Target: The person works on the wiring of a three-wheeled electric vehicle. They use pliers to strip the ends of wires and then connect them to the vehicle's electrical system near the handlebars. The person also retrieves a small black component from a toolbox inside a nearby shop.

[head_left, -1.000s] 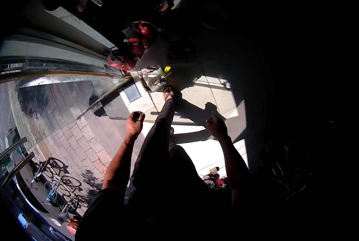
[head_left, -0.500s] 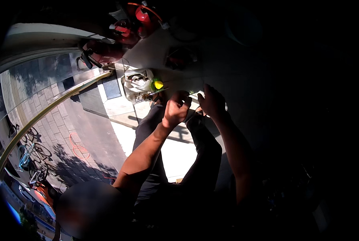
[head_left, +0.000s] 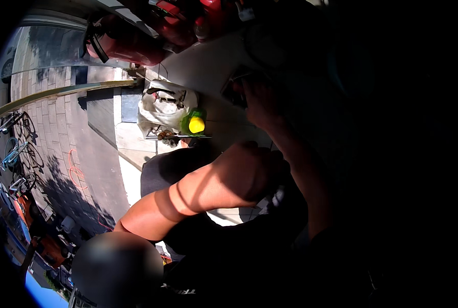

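Note:
My left hand (head_left: 247, 172) is bent in front of my legs, its back lit by the sun. Its fingers curl away into shadow, and whatever they hold is hidden. Farther forward, my right hand (head_left: 262, 100) reaches to a dark boxy thing (head_left: 233, 91) on the floor. The fingers there are too dark to show whether they grip it. Left of the right hand stands a white plastic bag (head_left: 165, 105) with dark-handled tools on it. A yellow round thing in green wrapping (head_left: 196, 124) lies against the bag's near right side.
Several red fire extinguishers (head_left: 124, 43) are at the far side. A metal rail (head_left: 60, 91) runs along the left, with paving (head_left: 60, 118), an orange hose (head_left: 74, 169) and bicycles (head_left: 16, 149) beyond. A blurred dark round shape (head_left: 117, 267) fills the lower left. Deep shadow covers the right.
My hands were close together before my knees. The right has moved forward to the dark boxy thing; the left has drawn nearer to me. The view has shifted closer to the bag.

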Motion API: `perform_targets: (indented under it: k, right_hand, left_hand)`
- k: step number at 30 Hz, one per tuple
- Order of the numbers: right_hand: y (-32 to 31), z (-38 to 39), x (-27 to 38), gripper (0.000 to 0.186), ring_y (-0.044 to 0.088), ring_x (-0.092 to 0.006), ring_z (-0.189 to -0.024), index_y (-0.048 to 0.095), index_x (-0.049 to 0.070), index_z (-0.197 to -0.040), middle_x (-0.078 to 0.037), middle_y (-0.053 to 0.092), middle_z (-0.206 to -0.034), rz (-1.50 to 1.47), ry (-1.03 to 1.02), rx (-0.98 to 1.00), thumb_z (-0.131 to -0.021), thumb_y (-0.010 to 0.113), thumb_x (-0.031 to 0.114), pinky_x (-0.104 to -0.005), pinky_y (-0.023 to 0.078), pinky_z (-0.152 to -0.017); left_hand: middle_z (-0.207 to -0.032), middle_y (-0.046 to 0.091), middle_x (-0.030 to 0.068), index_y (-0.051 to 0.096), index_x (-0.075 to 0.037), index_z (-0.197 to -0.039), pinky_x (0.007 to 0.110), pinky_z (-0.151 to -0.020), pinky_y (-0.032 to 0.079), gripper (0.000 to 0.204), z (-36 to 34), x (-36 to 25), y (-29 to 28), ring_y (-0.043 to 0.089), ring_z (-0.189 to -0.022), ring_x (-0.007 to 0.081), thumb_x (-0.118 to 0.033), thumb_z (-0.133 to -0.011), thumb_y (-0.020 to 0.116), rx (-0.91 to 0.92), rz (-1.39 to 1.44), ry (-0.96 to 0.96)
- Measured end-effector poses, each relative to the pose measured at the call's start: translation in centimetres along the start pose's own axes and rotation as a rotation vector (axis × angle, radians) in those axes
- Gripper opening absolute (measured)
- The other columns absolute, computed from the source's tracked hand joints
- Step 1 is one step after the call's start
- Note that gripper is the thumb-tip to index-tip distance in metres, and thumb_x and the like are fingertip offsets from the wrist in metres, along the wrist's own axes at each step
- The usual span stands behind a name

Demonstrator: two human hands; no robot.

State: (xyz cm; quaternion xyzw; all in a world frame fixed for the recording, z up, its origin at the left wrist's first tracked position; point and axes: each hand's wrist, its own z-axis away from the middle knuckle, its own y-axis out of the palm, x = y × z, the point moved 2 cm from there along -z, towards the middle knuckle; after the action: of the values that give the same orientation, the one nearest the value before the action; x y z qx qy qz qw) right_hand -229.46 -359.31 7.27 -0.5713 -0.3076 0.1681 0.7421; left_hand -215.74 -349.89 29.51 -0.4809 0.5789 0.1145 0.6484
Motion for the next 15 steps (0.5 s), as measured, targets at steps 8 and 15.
perform_targets:
  k: [8,15]
  right_hand:
    - [0.2,-0.3,-1.3,0.059,0.062,-0.0367,-0.117,0.053,0.016,-0.132,-0.013,0.064,-0.119,0.010,-0.167,0.056,-0.078,0.076,0.009,-0.0501,0.048,-0.099]
    - [2.9,-1.7,-0.9,0.055,0.064,-0.0342,-0.115,0.056,0.015,-0.124,-0.012,0.066,-0.121,-0.087,-0.164,0.009,-0.078,0.085,0.022,-0.0479,0.052,-0.095]
  left_hand:
    - [-0.105,0.069,0.0148,0.069,0.002,-0.115,0.040,-0.080,0.056,0.039,3.7,-3.9,0.0,0.070,-0.094,0.0297,-0.019,-0.083,0.066,0.086,-0.214,0.069]
    - [-0.102,0.068,0.0151,0.067,-0.001,-0.108,0.041,-0.075,0.057,0.025,4.3,-5.3,3.8,0.069,-0.091,0.0299,-0.015,-0.087,0.068,-0.029,-0.231,0.024]
